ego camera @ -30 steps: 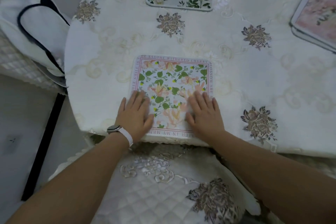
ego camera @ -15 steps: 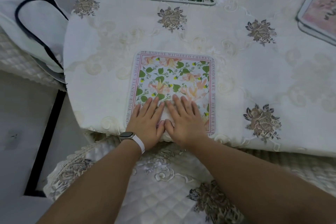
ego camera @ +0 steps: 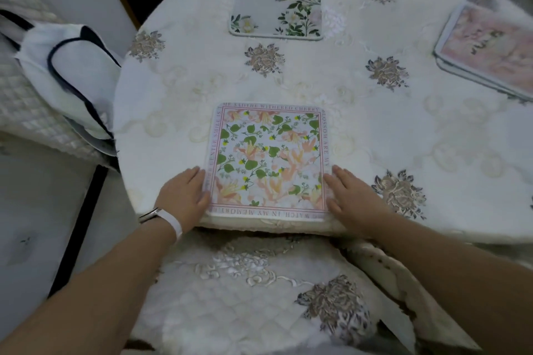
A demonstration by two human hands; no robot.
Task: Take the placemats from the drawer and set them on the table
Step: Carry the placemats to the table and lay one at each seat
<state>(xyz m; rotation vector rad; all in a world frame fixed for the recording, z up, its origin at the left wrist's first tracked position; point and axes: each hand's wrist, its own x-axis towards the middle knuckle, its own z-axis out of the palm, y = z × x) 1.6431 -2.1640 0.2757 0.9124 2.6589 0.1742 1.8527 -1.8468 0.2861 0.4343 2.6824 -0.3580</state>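
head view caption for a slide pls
A floral placemat at the near edge of the table, left hand and right hand flanking it.

On the table (ego camera: pixel 360 130): first placemat (ego camera: pixel 268 158) at the near edge, second placemat (ego camera: pixel 277 8) at the far edge, third placemat (ego camera: pixel 487 49) at the right edge.

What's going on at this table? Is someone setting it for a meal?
A person is laying placemats on the table. Their left hand and right hand rest with straight fingers against the two sides of a flowered placemat at the near edge, as if squaring it up. A green-leaf placemat lies at the far side, and a pink placemat lies off to the right.
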